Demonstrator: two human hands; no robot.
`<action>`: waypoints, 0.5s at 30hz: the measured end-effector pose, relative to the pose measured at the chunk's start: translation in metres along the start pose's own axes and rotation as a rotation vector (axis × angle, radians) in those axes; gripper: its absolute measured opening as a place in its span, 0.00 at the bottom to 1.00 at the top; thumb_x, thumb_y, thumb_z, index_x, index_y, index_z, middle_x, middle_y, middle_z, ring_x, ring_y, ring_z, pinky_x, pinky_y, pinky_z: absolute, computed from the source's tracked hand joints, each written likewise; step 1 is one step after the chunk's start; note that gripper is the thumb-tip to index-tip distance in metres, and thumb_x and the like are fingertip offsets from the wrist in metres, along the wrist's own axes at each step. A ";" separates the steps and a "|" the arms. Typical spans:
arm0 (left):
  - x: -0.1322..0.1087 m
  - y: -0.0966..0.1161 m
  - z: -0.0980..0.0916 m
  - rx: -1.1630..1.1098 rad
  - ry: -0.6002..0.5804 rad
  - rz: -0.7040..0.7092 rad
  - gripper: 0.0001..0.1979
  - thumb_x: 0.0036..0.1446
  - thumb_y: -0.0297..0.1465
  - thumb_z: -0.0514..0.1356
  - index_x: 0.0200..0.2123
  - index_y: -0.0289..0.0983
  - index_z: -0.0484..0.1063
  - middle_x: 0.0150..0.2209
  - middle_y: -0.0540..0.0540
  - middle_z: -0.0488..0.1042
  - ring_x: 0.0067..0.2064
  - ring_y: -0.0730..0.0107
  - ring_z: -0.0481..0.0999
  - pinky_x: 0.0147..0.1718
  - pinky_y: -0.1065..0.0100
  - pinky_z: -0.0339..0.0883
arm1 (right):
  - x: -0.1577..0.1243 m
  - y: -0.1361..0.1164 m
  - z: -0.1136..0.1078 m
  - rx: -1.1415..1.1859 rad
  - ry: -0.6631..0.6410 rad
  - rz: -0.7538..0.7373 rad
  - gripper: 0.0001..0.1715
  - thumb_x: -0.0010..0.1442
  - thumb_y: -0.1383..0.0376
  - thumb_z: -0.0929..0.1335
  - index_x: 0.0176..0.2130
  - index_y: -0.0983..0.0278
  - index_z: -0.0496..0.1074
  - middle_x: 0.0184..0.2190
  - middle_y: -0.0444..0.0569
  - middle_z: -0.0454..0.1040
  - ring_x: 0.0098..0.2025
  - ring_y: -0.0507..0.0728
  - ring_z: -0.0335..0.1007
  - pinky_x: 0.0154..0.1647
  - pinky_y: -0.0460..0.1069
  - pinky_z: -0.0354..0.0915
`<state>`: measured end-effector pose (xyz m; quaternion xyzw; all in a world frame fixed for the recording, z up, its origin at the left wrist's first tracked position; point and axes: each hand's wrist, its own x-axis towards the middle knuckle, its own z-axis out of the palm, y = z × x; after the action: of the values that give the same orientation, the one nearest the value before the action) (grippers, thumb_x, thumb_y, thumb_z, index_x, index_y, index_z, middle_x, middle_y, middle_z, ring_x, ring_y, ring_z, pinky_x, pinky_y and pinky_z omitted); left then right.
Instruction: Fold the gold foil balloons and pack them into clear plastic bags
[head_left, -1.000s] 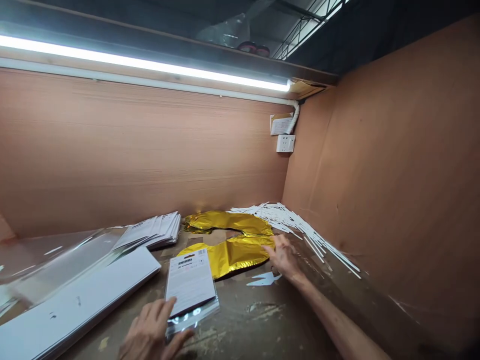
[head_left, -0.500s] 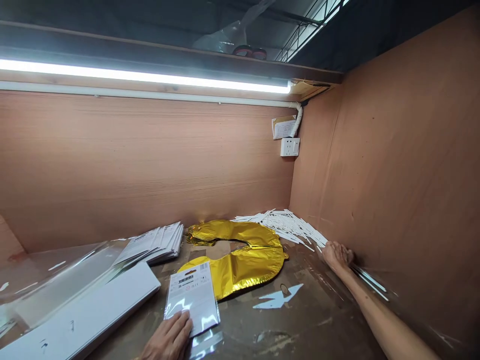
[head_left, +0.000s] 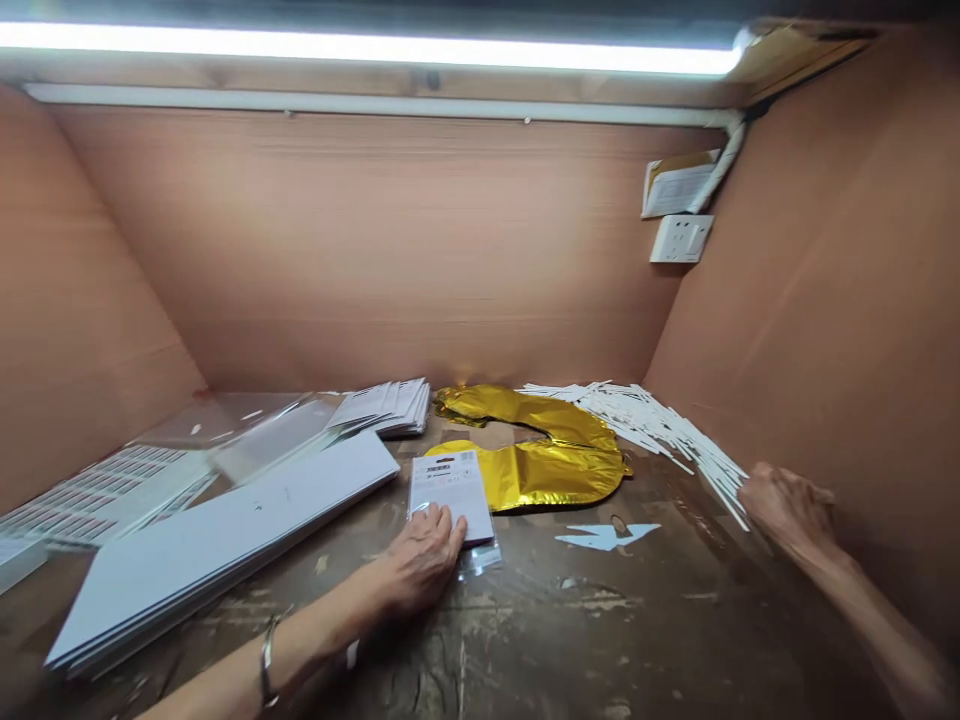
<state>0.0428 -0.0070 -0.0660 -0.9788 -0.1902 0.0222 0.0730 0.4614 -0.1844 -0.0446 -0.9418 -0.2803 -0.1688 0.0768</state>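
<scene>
My left hand (head_left: 424, 560) rests on the lower edge of a printed white card in a clear plastic bag (head_left: 452, 497), gripping the packet against the worn tabletop (head_left: 600, 630). A metal bangle (head_left: 265, 660) circles that wrist. Just behind the packet lies a flat gold foil balloon (head_left: 540, 465), folded in a curve. My right hand (head_left: 787, 508), its fingers curled, is at the right wall, touching or almost touching the ends of a heap of thin white sticks (head_left: 637, 420). Whether it holds any stick is hidden.
A stack of white cards (head_left: 386, 408) stands left of the balloon. Long white boards (head_left: 217, 540), label sheets (head_left: 97, 490) and clear plastic (head_left: 247, 430) lie further left. Pinkish-brown walls (head_left: 360, 250) enclose the bench. A white paper scrap (head_left: 607, 536) lies on the tabletop.
My right hand has moved from the balloon to the stick ends at the right wall. My left hand has shifted up onto the packet's lower edge. The view has tilted downward.
</scene>
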 end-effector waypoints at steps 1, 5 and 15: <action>0.001 -0.001 -0.002 0.014 0.007 0.011 0.18 0.52 0.24 0.47 0.48 0.29 0.60 0.41 0.33 0.66 0.44 0.53 0.64 0.42 0.54 0.59 | -0.010 -0.008 -0.013 0.038 -0.051 -0.040 0.08 0.51 0.68 0.63 0.25 0.67 0.71 0.25 0.60 0.71 0.27 0.57 0.65 0.26 0.50 0.49; 0.008 -0.008 -0.015 0.032 0.020 0.003 0.12 0.54 0.24 0.45 0.40 0.33 0.63 0.36 0.38 0.69 0.38 0.59 0.68 0.37 0.60 0.62 | -0.070 -0.056 -0.074 0.418 -0.208 -0.295 0.15 0.55 0.55 0.59 0.28 0.61 0.68 0.20 0.47 0.68 0.23 0.53 0.62 0.23 0.46 0.52; 0.024 -0.019 -0.050 0.014 0.020 -0.056 0.11 0.57 0.30 0.44 0.35 0.34 0.65 0.31 0.39 0.73 0.31 0.59 0.73 0.28 0.64 0.63 | -0.135 -0.143 -0.128 0.541 -0.332 -0.828 0.20 0.58 0.58 0.57 0.20 0.63 0.60 0.18 0.44 0.66 0.21 0.50 0.59 0.23 0.45 0.49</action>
<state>0.0617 0.0129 -0.0137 -0.9727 -0.2168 0.0114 0.0822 0.2411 -0.1642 0.0332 -0.7125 -0.6714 0.0449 0.1989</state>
